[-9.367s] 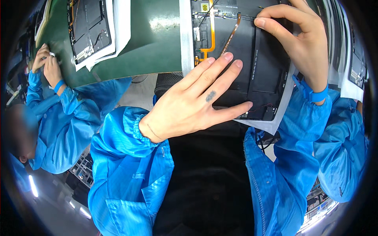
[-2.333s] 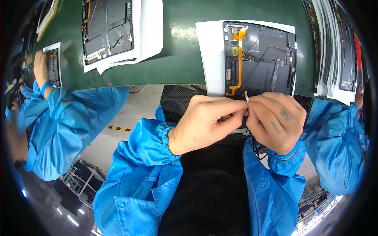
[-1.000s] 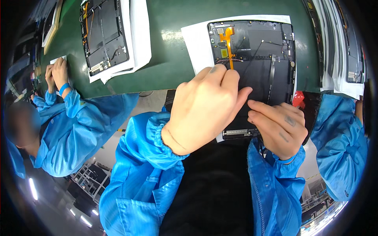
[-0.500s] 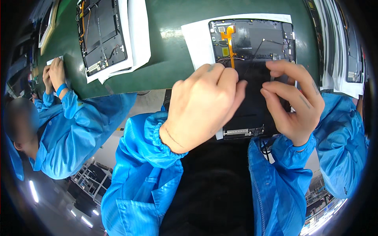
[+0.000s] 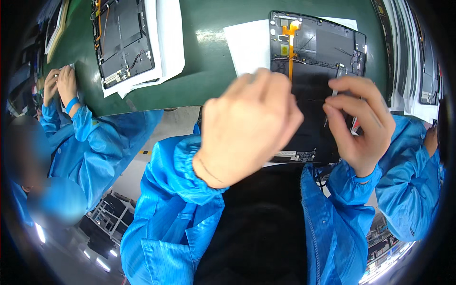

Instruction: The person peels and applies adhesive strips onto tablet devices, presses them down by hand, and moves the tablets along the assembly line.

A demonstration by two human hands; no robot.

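Beneath the loosely parted right hand (image 5: 375,137) and the curled left hand (image 5: 247,128), whose grip I cannot tell, the black panel (image 5: 312,92) has turned on its white sheet (image 5: 249,47), so it seems loose.

Bright light leaves a white glare on the green tabletop (image 5: 209,71). Motion blur softens the left hand (image 5: 247,128). Fisheye distortion bends the edges toward a dark rim, with lamps (image 5: 102,264) glowing lower left.

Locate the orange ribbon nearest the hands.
Head view, right of centre: the ribbon runs down the panel near its left edge, beyond the left hand.
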